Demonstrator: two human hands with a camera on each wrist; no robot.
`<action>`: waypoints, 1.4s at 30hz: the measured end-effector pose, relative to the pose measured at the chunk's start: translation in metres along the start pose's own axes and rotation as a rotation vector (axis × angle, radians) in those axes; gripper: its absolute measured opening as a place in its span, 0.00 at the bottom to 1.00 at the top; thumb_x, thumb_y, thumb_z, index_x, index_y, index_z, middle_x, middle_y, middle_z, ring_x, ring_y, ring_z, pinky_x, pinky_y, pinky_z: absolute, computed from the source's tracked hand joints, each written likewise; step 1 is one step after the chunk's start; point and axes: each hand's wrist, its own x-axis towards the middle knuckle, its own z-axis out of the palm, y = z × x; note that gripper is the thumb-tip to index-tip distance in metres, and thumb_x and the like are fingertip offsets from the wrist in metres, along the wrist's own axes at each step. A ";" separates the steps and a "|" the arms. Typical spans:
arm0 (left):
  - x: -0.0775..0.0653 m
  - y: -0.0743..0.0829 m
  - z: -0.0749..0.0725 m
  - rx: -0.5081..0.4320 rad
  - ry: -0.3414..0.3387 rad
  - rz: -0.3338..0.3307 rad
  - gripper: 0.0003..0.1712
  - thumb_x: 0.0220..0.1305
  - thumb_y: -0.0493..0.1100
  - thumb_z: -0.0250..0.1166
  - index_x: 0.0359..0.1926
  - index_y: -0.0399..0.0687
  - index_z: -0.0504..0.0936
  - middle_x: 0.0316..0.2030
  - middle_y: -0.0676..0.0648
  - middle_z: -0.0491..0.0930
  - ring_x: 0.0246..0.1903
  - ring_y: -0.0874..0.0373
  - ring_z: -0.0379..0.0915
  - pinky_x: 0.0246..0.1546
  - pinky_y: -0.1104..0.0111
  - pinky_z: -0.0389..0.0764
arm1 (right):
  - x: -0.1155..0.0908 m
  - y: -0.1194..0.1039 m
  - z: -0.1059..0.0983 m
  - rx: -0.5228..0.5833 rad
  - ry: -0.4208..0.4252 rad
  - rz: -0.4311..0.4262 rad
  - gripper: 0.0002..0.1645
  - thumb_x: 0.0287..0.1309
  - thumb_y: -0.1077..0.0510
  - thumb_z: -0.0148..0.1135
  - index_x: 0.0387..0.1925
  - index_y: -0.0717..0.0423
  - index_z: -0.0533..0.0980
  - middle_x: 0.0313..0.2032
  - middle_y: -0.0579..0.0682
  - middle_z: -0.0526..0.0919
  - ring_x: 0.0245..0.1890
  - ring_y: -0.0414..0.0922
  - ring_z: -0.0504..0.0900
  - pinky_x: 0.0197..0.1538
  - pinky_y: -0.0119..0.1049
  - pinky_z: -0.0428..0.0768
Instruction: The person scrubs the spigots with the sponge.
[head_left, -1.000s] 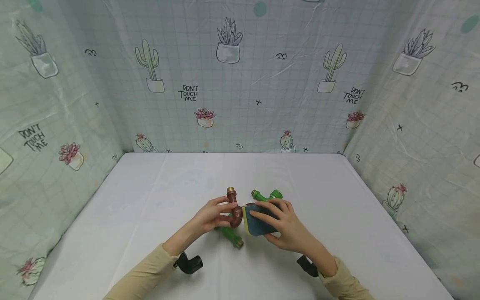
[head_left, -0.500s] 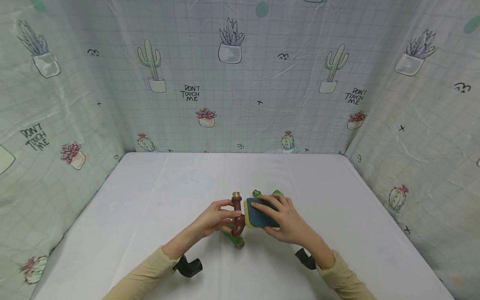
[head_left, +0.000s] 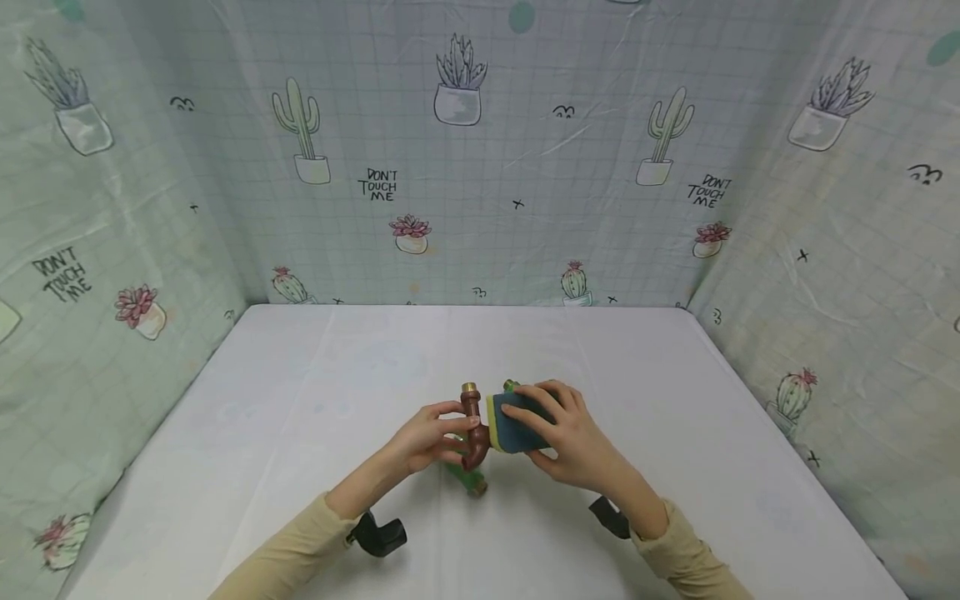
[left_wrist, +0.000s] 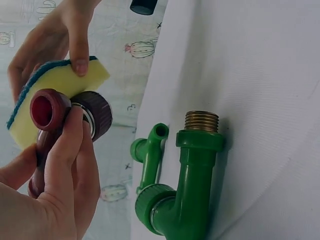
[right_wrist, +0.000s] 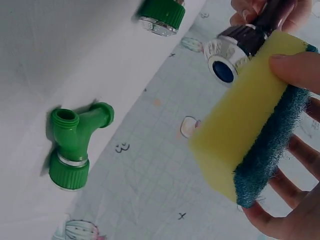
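Observation:
My left hand [head_left: 435, 440] holds a brown plastic tap [head_left: 472, 446] by its body, its brass threaded end pointing up and away. The left wrist view shows the tap's round opening and dark ribbed knob [left_wrist: 101, 115]. In the right wrist view the knob has a silvery end with a blue centre. My right hand [head_left: 577, 446] grips a sponge [head_left: 516, 423], yellow with a dark blue-green scouring side, thumb on one edge and fingers across the scouring face. The yellow side faces the tap and lies right against it. Part of the tap is hidden behind the sponge.
A green tap [left_wrist: 195, 165] with a brass thread lies on the white table [head_left: 337, 367] beneath my left hand. Farther back, a second green tap [right_wrist: 75, 140] is mostly covered by my right hand in the head view. Patterned cloth walls [head_left: 480, 200] surround the table.
Since a second ago the brown tap has shifted slightly right and stands straighter. The right hand and sponge have moved a little farther away, covering more of the far green tap.

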 end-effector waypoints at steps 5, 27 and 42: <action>0.003 0.000 0.000 -0.093 0.007 -0.019 0.26 0.59 0.44 0.59 0.55 0.34 0.65 0.36 0.46 0.75 0.31 0.56 0.79 0.29 0.68 0.81 | -0.003 -0.003 0.002 -0.031 0.013 -0.029 0.42 0.32 0.52 0.75 0.55 0.44 0.69 0.57 0.55 0.67 0.54 0.54 0.63 0.53 0.53 0.65; 0.003 0.016 -0.001 -0.241 -0.100 -0.042 0.28 0.65 0.40 0.50 0.63 0.33 0.56 0.44 0.45 0.74 0.42 0.53 0.77 0.40 0.63 0.80 | -0.004 0.004 -0.008 0.006 0.100 0.007 0.40 0.32 0.54 0.73 0.54 0.44 0.70 0.56 0.53 0.67 0.54 0.55 0.61 0.51 0.54 0.66; 0.005 0.020 -0.006 -0.208 -0.190 -0.065 0.26 0.66 0.40 0.48 0.62 0.31 0.56 0.41 0.46 0.75 0.39 0.56 0.76 0.37 0.66 0.81 | -0.009 0.016 -0.016 0.223 0.069 0.155 0.36 0.42 0.54 0.69 0.56 0.47 0.67 0.59 0.54 0.63 0.57 0.50 0.58 0.49 0.49 0.74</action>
